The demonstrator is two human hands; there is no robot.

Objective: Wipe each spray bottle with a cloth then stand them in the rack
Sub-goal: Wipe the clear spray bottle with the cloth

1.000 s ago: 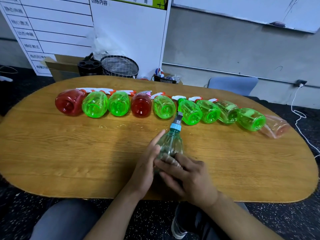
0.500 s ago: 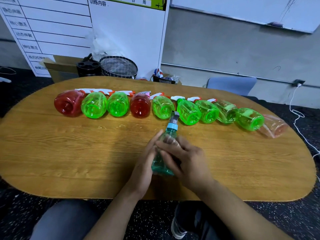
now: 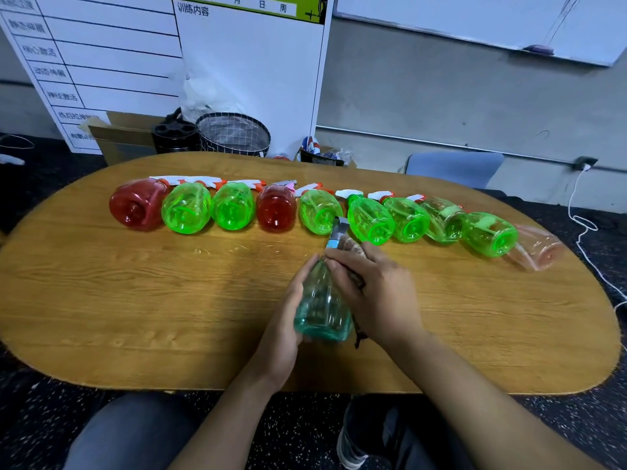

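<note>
1. Head view, the hold: the left hand cups the teal spray bottle along its left side, fingers lightly curved round the body with the thumb side up near the shoulder. I judge this steadies the bottle so it cannot roll while it is rubbed.
2. Head view, the wiping hand: the right hand lies over the bottle's right side and neck, fingers bent and pressing a dark cloth against it; only scraps of the cloth show under the palm and below the wrist. Its fingertips sit near the blue collar under the grey nozzle.
3. Head view, the bottle's place: it lies tilted just above the wooden table, base toward the person, nozzle pointing away at the row.
4. Head view, the waiting row: red and green bottles lie on their sides across the far half, touching or nearly so, with a pale pink bottle at the right end. They look laid out for taking one at a time.
5. Head view, room: the nozzle nearly reaches the green bottles in mid-row, so pushing forward risks nudging them. Bare wood lies left and right of the hands.
6. Head view, the rack: I cannot tell which thing it is; a wire basket stands beyond the far edge.
</note>
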